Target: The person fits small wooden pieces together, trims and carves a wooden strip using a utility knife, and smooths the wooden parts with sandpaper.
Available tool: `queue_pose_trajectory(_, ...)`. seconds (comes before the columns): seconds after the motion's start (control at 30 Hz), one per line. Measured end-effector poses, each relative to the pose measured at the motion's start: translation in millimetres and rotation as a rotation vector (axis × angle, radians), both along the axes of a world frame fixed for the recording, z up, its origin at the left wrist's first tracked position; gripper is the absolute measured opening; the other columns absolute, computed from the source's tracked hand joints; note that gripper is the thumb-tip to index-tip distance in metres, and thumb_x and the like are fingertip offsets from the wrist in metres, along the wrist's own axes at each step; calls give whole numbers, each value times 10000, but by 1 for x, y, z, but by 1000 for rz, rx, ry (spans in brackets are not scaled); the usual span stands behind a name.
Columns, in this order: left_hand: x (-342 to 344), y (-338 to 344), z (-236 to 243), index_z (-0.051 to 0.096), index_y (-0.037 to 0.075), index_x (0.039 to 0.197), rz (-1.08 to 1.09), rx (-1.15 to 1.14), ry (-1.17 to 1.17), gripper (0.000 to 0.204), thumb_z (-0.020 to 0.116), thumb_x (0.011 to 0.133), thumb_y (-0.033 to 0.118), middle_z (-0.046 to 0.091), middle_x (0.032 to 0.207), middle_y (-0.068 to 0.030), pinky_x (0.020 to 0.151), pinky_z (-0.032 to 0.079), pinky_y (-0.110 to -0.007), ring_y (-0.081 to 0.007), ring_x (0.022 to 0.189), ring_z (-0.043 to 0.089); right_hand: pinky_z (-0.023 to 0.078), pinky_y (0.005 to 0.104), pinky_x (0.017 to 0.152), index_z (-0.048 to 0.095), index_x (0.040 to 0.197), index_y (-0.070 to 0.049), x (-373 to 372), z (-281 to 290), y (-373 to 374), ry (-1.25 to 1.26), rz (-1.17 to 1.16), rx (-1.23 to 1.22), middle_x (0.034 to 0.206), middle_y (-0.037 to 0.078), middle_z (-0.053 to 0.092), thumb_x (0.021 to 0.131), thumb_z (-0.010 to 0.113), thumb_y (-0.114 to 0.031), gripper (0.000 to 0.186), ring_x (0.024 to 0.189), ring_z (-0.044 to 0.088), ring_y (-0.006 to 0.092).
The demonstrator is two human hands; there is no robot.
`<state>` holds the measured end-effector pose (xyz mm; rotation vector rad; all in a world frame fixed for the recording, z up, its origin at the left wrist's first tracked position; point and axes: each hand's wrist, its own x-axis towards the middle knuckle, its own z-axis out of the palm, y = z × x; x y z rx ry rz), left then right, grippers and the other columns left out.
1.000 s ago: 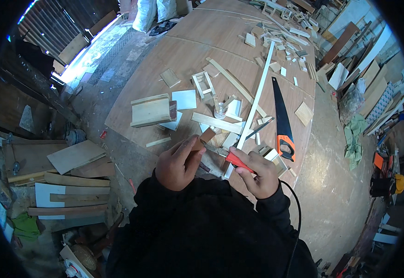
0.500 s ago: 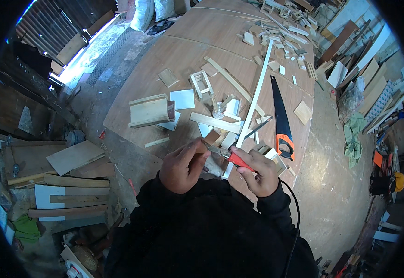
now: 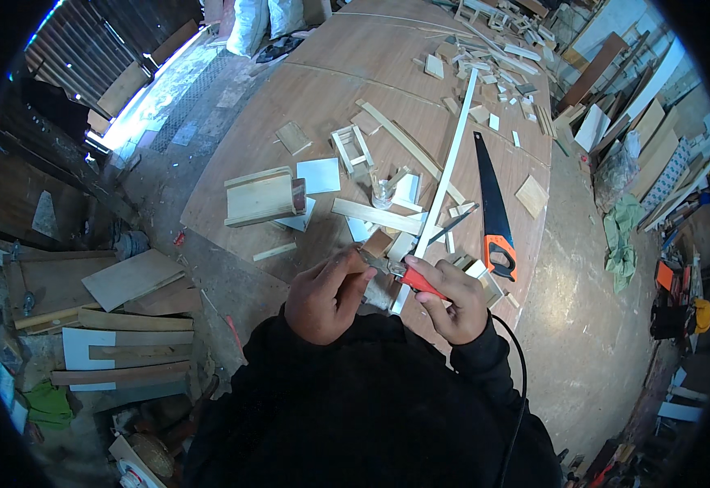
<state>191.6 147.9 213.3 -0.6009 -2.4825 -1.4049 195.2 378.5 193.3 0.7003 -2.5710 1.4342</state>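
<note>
My right hand (image 3: 457, 305) is closed around the red handle of a soldering iron (image 3: 424, 281), whose metal end points left. A black cord (image 3: 522, 366) comes out below that hand and runs down past my sleeve. My left hand (image 3: 322, 297) is closed in a pinch at the iron's metal end; whatever its fingertips hold is too small to make out. Just beyond the fingertips is a small brown wooden block (image 3: 377, 242). A long pale wood strip (image 3: 451, 163) passes diagonally behind the iron.
On the table (image 3: 241, 134) are a trough-shaped wooden piece (image 3: 259, 198), a small wooden frame (image 3: 352, 148), a clear cup (image 3: 383, 193) and an orange-handled saw (image 3: 497, 207). Offcuts (image 3: 485, 73) crowd its far end. Boards (image 3: 131, 337) lie on the floor at left.
My left hand has shifted very slightly right, fingers still pinched by the metal end. The right hand keeps its grip on the soldering iron. The view has moved slightly.
</note>
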Motion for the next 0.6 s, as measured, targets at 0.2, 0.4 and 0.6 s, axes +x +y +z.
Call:
queue_pose_trajectory(0.2,1,3,-3,568,-10,1093,-10,19,11,227,660,889,27,639,801,-128,546,482,-346,-255,632,656,401,318,521,626,1302,-117,-1,2,1,11,10,-12,674,98,521,865,671,-176,443,538,502,226)
queue_pose_trajectory(0.4,-1,5,-3,554,-17,1065,-26,32,18,207,657,890,19,632,791,-127,536,478,-345,-253,629,657,387,314,516,623,1306,-118,-2,4,0,15,2,-29,664,92,507,867,672,-180,447,532,482,214)
queue_pose_trajectory(0.6,-2,9,-4,544,-9,1050,-25,34,44,193,652,891,13,618,777,-129,531,473,-340,-257,619,654,370,313,512,623,1308,-121,-2,3,1,30,-2,-10,645,82,472,876,669,-204,442,522,453,206)
